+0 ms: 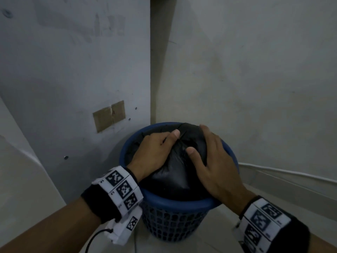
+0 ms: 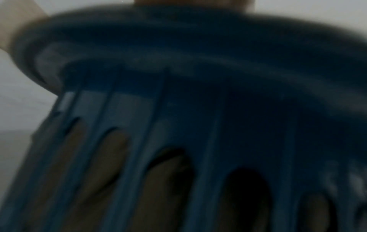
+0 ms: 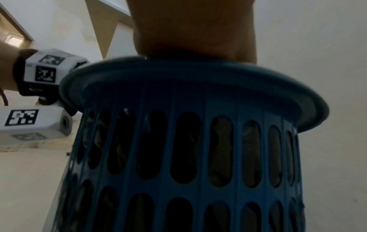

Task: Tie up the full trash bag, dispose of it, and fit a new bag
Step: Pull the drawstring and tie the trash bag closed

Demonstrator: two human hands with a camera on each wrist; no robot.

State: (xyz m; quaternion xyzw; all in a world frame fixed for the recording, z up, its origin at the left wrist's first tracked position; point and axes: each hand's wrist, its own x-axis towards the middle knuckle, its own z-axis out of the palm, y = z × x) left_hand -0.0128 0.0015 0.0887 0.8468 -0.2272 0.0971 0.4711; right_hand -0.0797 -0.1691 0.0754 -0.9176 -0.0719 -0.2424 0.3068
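A black trash bag [image 1: 171,178] bulges out of a blue slotted bin [image 1: 175,202] standing in a wall corner. My left hand [image 1: 155,150] curls round the bag's left side, its thumb pressing by the gathered puckers on top. Over the right side wraps my right hand [image 1: 211,156], fingers reaching behind the bag and thumb on the front. The left wrist view is blurred and shows only the bin's rim [image 2: 178,39] and slotted wall. In the right wrist view the heel of my right hand [image 3: 194,28] sits above the bin's rim [image 3: 198,75]; dark bag fills the slots.
Two pale walls meet right behind the bin. A brown taped patch [image 1: 109,115] is on the left wall. A white cable [image 1: 291,174] runs along the skirting at the right. Light floor tiles [image 1: 209,234] surround the bin's base.
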